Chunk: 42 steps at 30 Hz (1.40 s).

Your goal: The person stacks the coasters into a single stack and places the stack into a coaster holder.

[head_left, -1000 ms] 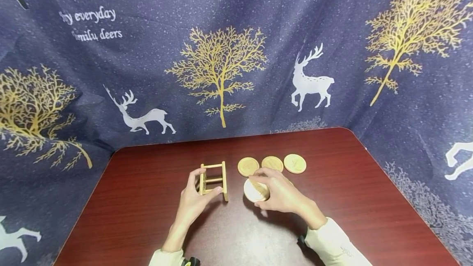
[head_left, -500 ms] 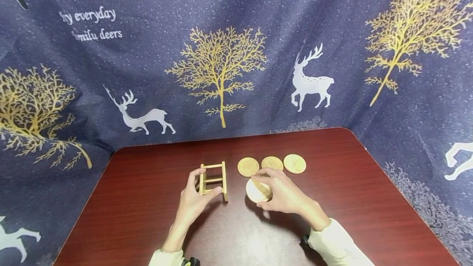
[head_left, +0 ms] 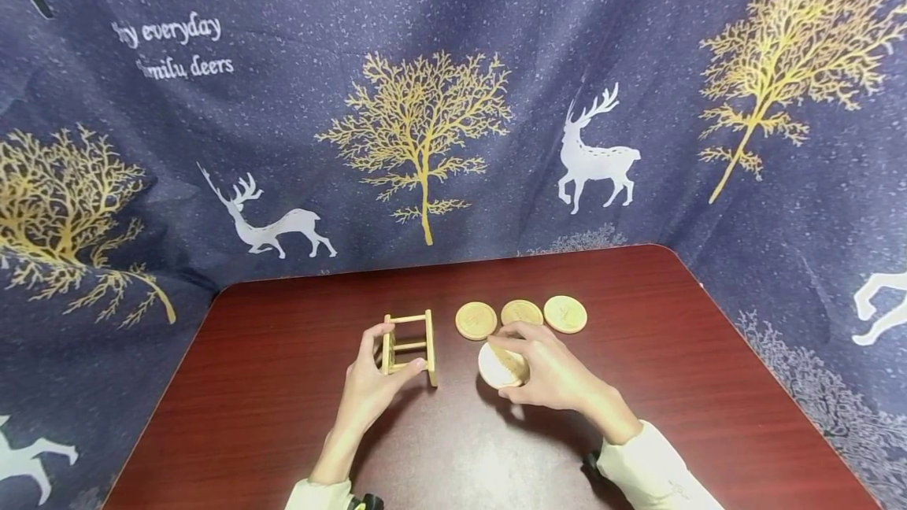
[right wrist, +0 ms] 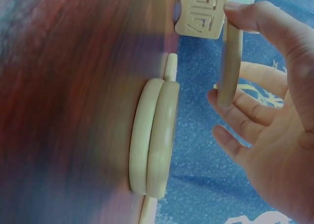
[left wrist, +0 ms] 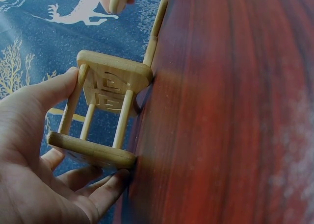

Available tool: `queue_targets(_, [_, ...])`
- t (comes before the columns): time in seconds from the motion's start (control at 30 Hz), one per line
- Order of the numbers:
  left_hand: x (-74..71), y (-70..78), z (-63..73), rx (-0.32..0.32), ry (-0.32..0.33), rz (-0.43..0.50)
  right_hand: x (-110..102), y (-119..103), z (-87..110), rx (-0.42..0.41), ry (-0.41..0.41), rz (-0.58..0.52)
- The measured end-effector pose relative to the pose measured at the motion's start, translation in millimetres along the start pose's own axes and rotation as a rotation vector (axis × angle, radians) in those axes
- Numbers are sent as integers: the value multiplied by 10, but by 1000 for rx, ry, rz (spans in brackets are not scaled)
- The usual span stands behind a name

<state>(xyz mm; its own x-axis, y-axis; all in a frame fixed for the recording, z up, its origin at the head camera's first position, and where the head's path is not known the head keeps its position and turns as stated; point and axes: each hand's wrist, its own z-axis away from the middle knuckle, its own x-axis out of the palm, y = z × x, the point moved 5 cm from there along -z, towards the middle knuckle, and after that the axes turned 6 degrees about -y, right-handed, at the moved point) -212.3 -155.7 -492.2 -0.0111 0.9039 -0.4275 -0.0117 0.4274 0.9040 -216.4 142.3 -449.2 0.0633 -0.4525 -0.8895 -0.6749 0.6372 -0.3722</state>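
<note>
My left hand [head_left: 370,388] grips a small wooden coaster rack [left wrist: 115,69] on the left, with two end plates joined by thin rods. The thumb and fingers span it from plate to plate in the head view. My right hand [head_left: 556,372] pinches a round, pale wooden coaster [head_left: 499,367] by its edges, raised above the table and tilted. Seen edge-on in the right wrist view, that coaster stands apart from two stacked coasters [right wrist: 153,138] lower down. The right hand hides that stack in the head view.
Behind the right hand lie a left coaster [head_left: 475,321], a middle coaster [head_left: 522,312] and a right coaster [head_left: 565,314], flat in a row. The red-brown table [head_left: 269,384] ends at a dark blue cloth [head_left: 496,203] printed with deer and trees.
The right hand has shifted a little to the right, carrying the pinched coaster away from the rack. The left hand and the rack stay where they were.
</note>
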Motion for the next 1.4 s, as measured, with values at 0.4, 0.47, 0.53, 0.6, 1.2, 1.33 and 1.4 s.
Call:
queue_targets(0.4, [1, -24, -5, -17, 2, -4, -55, 57, 82, -3, 41, 12])
queue_targets(0.47, [5, -25, -4, -27, -1, 7, -69, 69, 96, 7, 44, 11])
queue_targets(0.53, [10, -24, -1, -36, -8, 22, -82, 81, 105, 20, 41, 2])
queue_targets(0.6, [10, -21, 2, -37, -13, 31, -92, 91, 114, 27, 42, 3])
queue_targets(1.2, [7, -15, 5, -20, -6, 1, -128, 184, 174, 33, 49, 26])
queue_targets(1.33, [7, -6, 0, 0, -2, -7, -138, 207, 189, 26, 50, 33])
queue_targets(1.4, [8, -8, -3, 2, -2, -7, -150, 222, 200, 31, 51, 32])
